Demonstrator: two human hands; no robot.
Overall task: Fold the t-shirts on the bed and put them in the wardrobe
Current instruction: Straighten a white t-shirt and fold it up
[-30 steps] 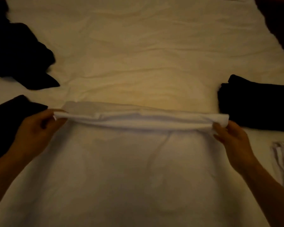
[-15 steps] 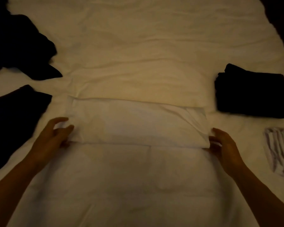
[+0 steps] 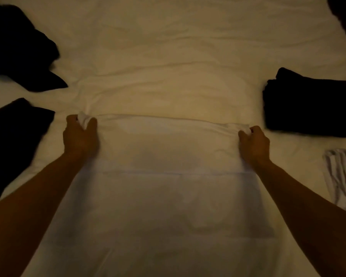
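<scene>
White t-shirt (image 3: 168, 140) lies on the bed (image 3: 168, 56); left hand (image 3: 80, 134) and right hand (image 3: 254, 142) each pinch a far corner, at 9 and 3 o'clock.

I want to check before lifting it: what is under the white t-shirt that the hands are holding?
The white t-shirt lies flat on the bed sheet, which shows all around it. The left hand and right hand pinch its far corners. Anything directly beneath is covered.
</scene>
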